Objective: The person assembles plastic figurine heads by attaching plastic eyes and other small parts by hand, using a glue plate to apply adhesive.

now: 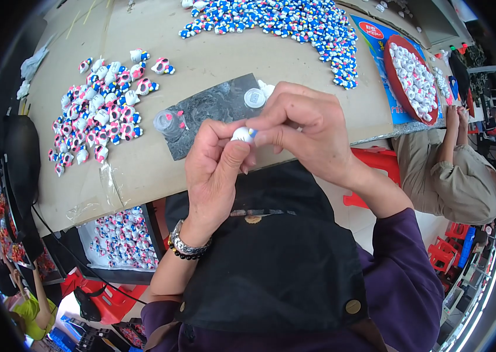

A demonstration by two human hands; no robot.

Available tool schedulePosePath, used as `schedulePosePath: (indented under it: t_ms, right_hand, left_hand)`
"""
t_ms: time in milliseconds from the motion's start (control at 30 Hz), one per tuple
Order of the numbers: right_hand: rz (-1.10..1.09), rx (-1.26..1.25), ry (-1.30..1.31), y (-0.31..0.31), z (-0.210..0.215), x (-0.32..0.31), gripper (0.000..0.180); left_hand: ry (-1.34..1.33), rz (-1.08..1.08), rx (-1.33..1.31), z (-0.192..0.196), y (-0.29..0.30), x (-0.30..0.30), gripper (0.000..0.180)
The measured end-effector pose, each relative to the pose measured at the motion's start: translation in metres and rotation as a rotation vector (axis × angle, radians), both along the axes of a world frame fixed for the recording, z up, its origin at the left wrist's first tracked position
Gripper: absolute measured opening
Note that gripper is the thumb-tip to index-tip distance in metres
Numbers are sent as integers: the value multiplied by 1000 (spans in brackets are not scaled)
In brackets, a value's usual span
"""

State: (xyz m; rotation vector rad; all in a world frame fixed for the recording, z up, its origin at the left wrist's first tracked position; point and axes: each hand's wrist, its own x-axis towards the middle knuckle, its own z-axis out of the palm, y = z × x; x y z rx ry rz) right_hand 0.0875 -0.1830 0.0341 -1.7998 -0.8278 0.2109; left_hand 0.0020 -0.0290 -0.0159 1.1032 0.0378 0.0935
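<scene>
Over the table's near edge, both hands meet on one small white figurine (243, 135) with a bit of blue and yellow on it. My left hand (211, 161) pinches it between thumb and fingers. From the other side, the fingertips of my right hand (309, 126) grip its blue end. Just beyond the hands lies a dark grey mat (204, 105). On the mat stand a small clear cup (167, 121) with pink bits beside it and a round white-lidded container (254, 98). A white scrap shows partly behind my right hand.
Pink, white and blue figurines (98, 108) lie piled at left; many blue-and-white pieces (271, 17) spread across the back. A red bowl (393, 82) of white heads stands at right. Below the table is a tray of figurines (122, 237). A co-worker (465, 182) sits at right.
</scene>
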Motion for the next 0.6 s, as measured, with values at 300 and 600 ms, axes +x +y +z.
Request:
schedulePosePath:
  t_ms: [300, 600]
  right_hand:
    - [29, 113, -293, 4, 6, -2, 15]
    - [-201, -69, -353, -1, 11, 66, 39]
  left_hand:
    - [-83, -41, 150, 23, 13, 3, 23]
    - [-103, 410, 878, 45, 98, 30, 15]
